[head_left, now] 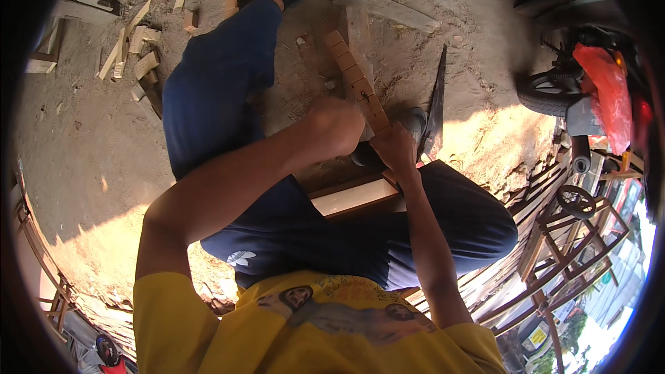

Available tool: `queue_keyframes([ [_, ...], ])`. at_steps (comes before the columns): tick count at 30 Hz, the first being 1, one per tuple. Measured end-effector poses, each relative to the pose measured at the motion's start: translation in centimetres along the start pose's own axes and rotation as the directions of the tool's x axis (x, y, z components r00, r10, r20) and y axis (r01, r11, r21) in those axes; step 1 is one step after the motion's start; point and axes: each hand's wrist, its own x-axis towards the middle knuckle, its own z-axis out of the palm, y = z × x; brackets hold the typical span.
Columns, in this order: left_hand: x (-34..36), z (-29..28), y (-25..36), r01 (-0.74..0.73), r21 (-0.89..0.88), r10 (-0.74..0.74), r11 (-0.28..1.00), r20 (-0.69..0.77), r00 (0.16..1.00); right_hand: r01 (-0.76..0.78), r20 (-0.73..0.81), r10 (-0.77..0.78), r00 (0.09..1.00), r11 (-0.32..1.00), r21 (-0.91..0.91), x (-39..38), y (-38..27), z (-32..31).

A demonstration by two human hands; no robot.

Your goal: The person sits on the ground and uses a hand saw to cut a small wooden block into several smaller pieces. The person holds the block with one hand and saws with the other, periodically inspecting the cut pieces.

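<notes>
A narrow wooden strip (352,73) with several cross lines or cuts slants away from me over the dirt ground. My right hand (395,147) is closed around its near end. My left hand (336,125) is a fist beside the strip, slightly blurred; what it holds, if anything, is hidden. A small dark mark or thin object (366,95) shows on the strip near that fist. To the right of the strip lies a long, dark, tapering saw blade (438,90), its near end by my right hand. A dark shoe (413,122) is just behind that hand.
A pale wooden piece with raised edges (353,197) lies between my legs. Wood offcuts (142,40) are scattered at the far left. A board (391,10) lies ahead. At right are a motorcycle wheel (551,90), a red plastic bag (606,90) and stacked planks (533,235).
</notes>
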Motion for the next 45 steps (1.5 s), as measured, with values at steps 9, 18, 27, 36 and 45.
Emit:
queue_keyframes([
  [9,-2.6,-4.5,0.1,0.019,-0.113,-0.044,0.993,-0.23,0.972,0.172,-0.21,-0.077,0.975,0.86,0.481,-2.1,0.8,0.4],
  [18,-5.3,-10.3,-3.5,-0.743,-0.664,-0.308,0.088,-0.727,0.614,0.32,-0.437,-0.095,0.894,0.819,0.476,-9.6,-4.6,-4.5],
  [27,-6.9,-8.4,-2.9,-0.794,-0.606,-0.167,0.054,-0.789,0.591,0.274,-0.289,-0.12,0.95,0.765,0.583,-11.5,-4.6,-1.0],
  [36,-7.3,-8.3,-3.1,-0.81,-0.582,-0.075,0.064,-0.813,0.578,0.236,-0.071,-0.277,0.958,0.626,0.743,-11.5,-4.6,-1.5],
  [45,-7.0,-7.6,-2.7,-0.913,-0.409,-0.085,0.002,-0.909,0.407,0.227,-0.069,-0.311,0.948,0.509,0.83,-11.0,-4.2,-0.5],
])
